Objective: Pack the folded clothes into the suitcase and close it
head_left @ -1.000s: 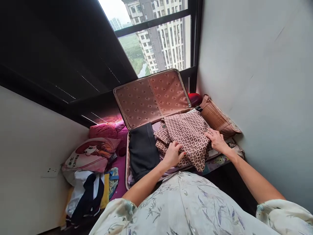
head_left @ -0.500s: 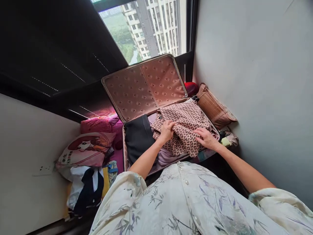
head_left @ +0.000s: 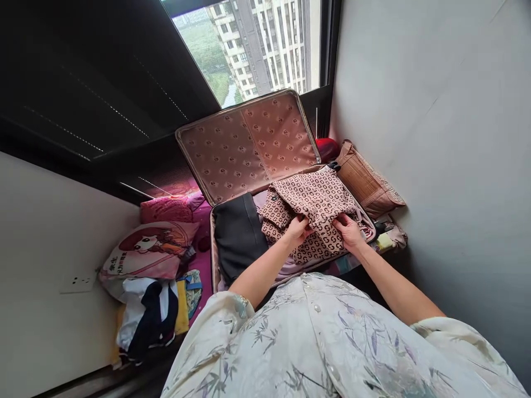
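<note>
An open suitcase lies before me, its patterned lid propped against the window. Inside on the left sits a folded black garment. On the right lies a beige garment with a dark link pattern. My left hand and my right hand both grip the near edge of this patterned garment, close together, pinching the fabric.
A brown woven bag leans on the right wall beside a red item. Left of the suitcase are a cartoon pillow, a pink pillow and a heap of clothes. A wall socket is at left.
Both hands moved from lying flat and apart on the patterned garment to gripping its near edge close together. The garment is bunched more compactly. The view has shifted slightly.
</note>
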Demonstrator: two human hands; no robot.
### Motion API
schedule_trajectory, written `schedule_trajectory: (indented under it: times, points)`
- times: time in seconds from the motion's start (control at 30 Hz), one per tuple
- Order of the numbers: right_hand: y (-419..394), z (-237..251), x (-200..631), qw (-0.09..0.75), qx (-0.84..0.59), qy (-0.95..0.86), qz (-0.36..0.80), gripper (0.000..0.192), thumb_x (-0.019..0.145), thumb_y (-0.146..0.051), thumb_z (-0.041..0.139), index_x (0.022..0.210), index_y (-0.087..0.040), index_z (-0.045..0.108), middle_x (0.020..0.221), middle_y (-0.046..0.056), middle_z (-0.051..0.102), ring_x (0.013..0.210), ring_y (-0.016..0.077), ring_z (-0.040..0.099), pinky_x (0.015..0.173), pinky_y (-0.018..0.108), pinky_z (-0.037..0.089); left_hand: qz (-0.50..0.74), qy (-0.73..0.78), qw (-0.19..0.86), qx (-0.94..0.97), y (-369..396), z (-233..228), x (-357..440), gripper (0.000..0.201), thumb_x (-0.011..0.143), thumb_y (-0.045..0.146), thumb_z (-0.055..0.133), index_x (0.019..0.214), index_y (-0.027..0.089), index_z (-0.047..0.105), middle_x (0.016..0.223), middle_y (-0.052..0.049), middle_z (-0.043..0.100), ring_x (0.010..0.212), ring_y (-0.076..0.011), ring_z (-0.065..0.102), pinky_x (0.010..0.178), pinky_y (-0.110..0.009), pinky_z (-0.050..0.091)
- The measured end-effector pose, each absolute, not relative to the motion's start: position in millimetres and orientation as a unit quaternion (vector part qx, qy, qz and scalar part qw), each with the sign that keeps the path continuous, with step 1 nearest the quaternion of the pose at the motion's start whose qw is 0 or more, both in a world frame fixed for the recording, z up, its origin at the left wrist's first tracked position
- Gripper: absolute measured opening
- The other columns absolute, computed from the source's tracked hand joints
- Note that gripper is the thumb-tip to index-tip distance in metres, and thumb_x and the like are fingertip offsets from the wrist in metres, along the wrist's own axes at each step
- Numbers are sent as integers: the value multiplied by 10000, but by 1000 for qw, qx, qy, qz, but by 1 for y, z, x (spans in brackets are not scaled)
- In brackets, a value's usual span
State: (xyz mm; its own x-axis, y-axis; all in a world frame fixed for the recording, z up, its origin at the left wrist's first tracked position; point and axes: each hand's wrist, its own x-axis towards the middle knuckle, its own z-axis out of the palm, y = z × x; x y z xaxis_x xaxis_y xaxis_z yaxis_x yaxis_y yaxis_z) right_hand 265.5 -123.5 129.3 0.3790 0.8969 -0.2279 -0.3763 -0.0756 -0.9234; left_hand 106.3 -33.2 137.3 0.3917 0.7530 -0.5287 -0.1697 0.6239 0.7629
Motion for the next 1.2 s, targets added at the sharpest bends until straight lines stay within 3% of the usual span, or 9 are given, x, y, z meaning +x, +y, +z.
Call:
schedule_trajectory:
  times: [0.17,0.37,0.63,0.77,0.83,0.9,1.0,1.1,1.2]
  points:
    - [-119,150,258,602,-473,-219,605,557,550,-425,929,1022,-225,713,917,70,784,968,301,739,875,461,606,301,442,801,269,-30,146,122,404,753,233,858,1111,190,676,913,-59,759,882,-208,742,885,-372,613]
    - [-119,162,246,584,-495,-260,589,454,615,-357,895,1002,-207,711,832,37,767,827,246,730,730,393,615,199,437,860,174,-29,152,129,348,718,139,775,1057,109,706,923,-141,780,965,-307,754,943,-484,603]
    - [-145,183,305,560,-609,-336,451,342,692,-453,803,658,-222,553,543,-50,533,478,95,452,452,224,358,414,456,718,324,-23,169,75,387,745,171,664,1130,193,629,913,-29,741,808,-171,704,750,-288,579]
    - [-169,154,329,445,-730,-428,293,358,754,-483,673,566,-230,503,526,-26,502,520,116,453,523,257,371,278,611,589,450,-53,142,23,224,811,238,636,1027,201,586,746,-4,651,661,-162,640,677,-289,546]
    - [-178,134,329,377,-761,-444,286,300,770,-511,637,668,-233,592,558,-16,549,548,145,510,561,279,414,214,644,498,540,-66,131,-2,250,804,240,659,1040,202,586,728,-4,635,679,-186,648,721,-323,554]
    - [-183,116,322,342,-768,-455,293,345,800,-533,618,952,-231,688,668,-1,625,606,178,580,613,310,477,234,615,392,643,-71,130,-20,371,809,249,667,1168,197,588,909,-58,686,855,-225,684,837,-369,560]
    - [-178,101,307,337,-744,-532,224,586,815,-477,650,1346,-232,615,1096,100,677,914,250,658,814,396,550,252,513,244,784,-67,143,-31,592,790,245,719,1362,236,567,1369,-136,593,1250,-308,570,1053,-475,477]
    - [-162,96,298,299,-716,-619,119,434,855,-307,607,1279,-258,682,1330,133,574,1163,308,567,988,454,501,156,420,170,878,-58,157,-20,617,741,184,776,1328,320,642,1516,-97,495,1404,-360,413,1140,-538,360]
    - [-142,106,306,265,-710,-649,65,309,912,-199,499,1097,-260,739,1119,116,631,1069,297,545,958,432,481,94,368,149,913,-49,163,0,314,825,175,689,1109,302,733,1303,-87,632,1298,-333,496,1124,-534,330]
